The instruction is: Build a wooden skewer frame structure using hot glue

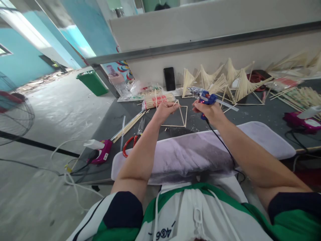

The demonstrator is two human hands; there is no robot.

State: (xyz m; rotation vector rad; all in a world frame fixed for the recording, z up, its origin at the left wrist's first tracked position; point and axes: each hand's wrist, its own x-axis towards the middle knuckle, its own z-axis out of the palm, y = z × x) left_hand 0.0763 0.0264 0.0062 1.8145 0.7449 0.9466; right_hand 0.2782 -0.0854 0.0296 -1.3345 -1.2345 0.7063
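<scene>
Table (pixel 110 122), scissors (pixel 140 127), phone (pixel 169 79); left grip (pixel 166 110) on stick frame (pixel 186 118), right grip (pixel 211 109) around glue gun (pixel 204 96).

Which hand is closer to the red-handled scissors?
Left. The left hand is just beyond the scissors, to their right; the right hand, holding the glue gun, is farther right.

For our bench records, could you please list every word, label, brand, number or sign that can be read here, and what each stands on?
Nothing reads with full certainty.
Shirt: dark upside-down characters, perhaps including a "4"; the rest is unclear.
Stick pack: red print, too blurred to read.
Glue gun: markings on its body, too small to read.
</scene>
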